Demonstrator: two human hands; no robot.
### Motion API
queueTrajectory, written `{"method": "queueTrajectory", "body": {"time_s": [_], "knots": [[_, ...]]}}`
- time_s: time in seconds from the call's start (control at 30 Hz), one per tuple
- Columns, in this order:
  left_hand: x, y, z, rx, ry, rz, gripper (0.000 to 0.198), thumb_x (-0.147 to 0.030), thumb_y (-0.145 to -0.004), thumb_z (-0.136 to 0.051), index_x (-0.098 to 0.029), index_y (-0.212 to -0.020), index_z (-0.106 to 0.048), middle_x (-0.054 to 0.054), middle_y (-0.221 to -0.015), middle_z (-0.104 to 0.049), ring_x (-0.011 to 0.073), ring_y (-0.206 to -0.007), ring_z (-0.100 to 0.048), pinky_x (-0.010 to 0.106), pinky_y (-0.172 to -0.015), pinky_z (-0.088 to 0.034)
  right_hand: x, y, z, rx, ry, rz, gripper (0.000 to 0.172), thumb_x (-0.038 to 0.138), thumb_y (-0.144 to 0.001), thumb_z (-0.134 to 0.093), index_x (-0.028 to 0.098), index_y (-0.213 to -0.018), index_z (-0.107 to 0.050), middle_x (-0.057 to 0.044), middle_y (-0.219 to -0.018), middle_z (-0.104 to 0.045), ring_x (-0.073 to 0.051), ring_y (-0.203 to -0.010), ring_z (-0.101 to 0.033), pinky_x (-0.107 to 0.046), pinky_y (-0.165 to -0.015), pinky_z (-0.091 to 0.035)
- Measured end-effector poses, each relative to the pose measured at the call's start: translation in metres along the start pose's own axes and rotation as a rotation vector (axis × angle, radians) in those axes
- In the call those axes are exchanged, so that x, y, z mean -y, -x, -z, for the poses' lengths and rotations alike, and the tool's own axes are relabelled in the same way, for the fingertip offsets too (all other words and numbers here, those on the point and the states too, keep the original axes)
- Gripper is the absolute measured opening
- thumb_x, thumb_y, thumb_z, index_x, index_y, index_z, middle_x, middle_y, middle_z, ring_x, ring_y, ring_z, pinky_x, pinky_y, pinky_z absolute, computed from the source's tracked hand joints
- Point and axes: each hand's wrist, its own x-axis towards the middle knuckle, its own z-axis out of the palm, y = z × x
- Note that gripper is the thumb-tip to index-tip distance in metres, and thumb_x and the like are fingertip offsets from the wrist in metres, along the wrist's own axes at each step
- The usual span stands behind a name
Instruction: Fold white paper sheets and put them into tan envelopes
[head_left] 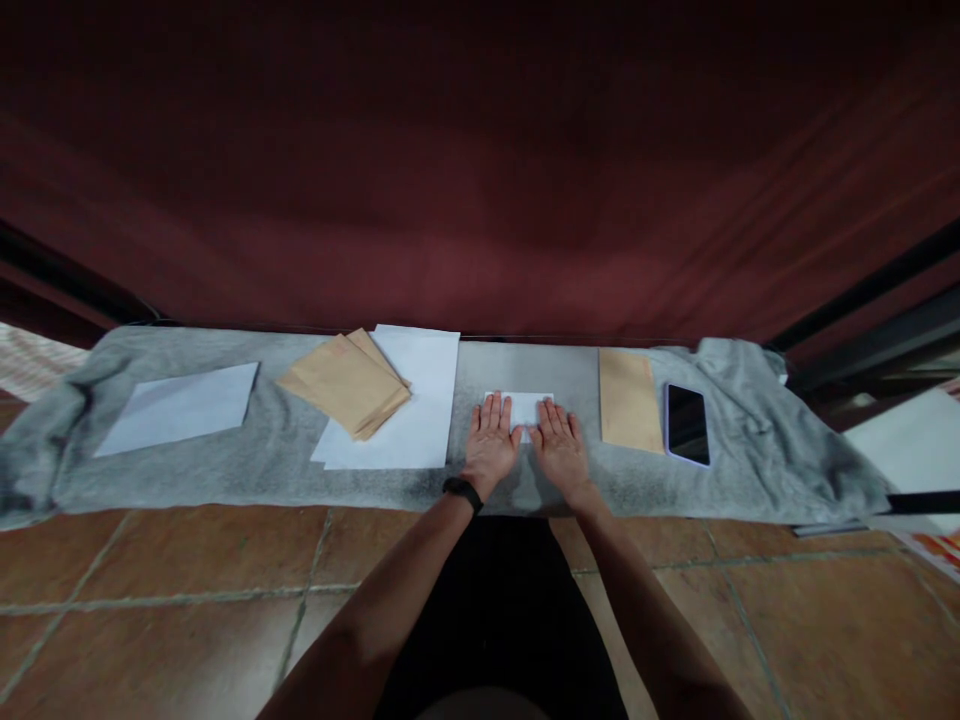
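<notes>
Stretching the fingers (495,408) out straight and flat, palms down, on both the left hand (491,446) and the right hand (562,452). Pressing both onto a small white paper (529,407), covering its left side with one and its right side with the other, and letting the middle and top edge peek out. Wearing a black band (463,492) just behind the left hand. Resting the paper on the counter (540,362), under a grey cloth (255,480). Seeing big white sheets (424,410) lying near on the left, one over another, with a messy pile of brown envelopes (345,385) partly on top. Seeing one more white sheet (180,408) lying slanted far to the left. Finding a single brown envelope (628,400) to the right, then a phone (687,425) with a dark screen and purple edge just beside it. Facing a dark red wall or curtain (480,220), too dim for telling which. Seeing brown floor tiles (187,560) below.
</notes>
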Motion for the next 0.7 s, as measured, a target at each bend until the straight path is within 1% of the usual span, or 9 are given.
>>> {"method": "queueTrajectory", "body": {"time_s": [0.17,0.3,0.4,0.5,0.7], "knots": [[-0.0031,0.0008,0.0038,0.009,-0.015,0.015,0.064,-0.040,-0.103,-0.037,-0.010,-0.160,-0.030,0.016,-0.168,-0.023,0.0301,-0.157,-0.018,0.053,-0.127,-0.015,-0.0031,0.0017,-0.0024,-0.023,0.024,-0.015,0.059,0.037,-0.107,-0.033,0.008,-0.158,-0.036,-0.018,-0.160,-0.043,-0.032,-0.148,-0.038,-0.054,-0.121,-0.025],[-0.0055,0.0004,0.0051,0.026,-0.023,0.010,0.064,-0.039,-0.104,-0.035,-0.007,-0.159,-0.030,0.018,-0.168,-0.022,0.0309,-0.157,-0.016,0.055,-0.127,-0.014,-0.0023,0.0023,-0.0039,-0.033,0.029,-0.019,0.059,0.037,-0.106,-0.033,0.008,-0.158,-0.035,-0.018,-0.159,-0.043,-0.032,-0.147,-0.039,-0.054,-0.121,-0.025],[-0.0065,0.0001,0.0057,0.034,-0.027,-0.025,0.064,-0.036,-0.104,-0.032,-0.005,-0.159,-0.029,0.018,-0.168,-0.023,0.0293,-0.158,-0.016,0.054,-0.128,-0.013,-0.0024,0.0022,-0.0045,-0.042,0.028,-0.021,0.059,0.036,-0.106,-0.033,0.008,-0.158,-0.034,-0.018,-0.159,-0.043,-0.032,-0.147,-0.039,-0.054,-0.121,-0.025],[-0.0065,-0.0005,0.0066,0.036,-0.026,-0.070,0.062,-0.033,-0.104,-0.030,-0.005,-0.159,-0.029,0.017,-0.167,-0.025,0.0275,-0.158,-0.016,0.054,-0.128,-0.013,-0.0026,0.0023,-0.0052,-0.045,0.034,-0.017,0.060,0.037,-0.106,-0.034,0.008,-0.158,-0.034,-0.018,-0.159,-0.043,-0.032,-0.148,-0.038,-0.054,-0.121,-0.025],[-0.0040,-0.0029,0.0087,0.051,-0.051,-0.141,0.060,-0.030,-0.103,-0.029,-0.004,-0.157,-0.032,0.016,-0.167,-0.028,0.0272,-0.157,-0.020,0.051,-0.128,-0.013,-0.0015,0.0022,-0.0055,-0.050,0.046,-0.026,0.059,0.037,-0.107,-0.033,0.007,-0.158,-0.034,-0.017,-0.160,-0.042,-0.031,-0.147,-0.039,-0.054,-0.122,-0.025]]}}
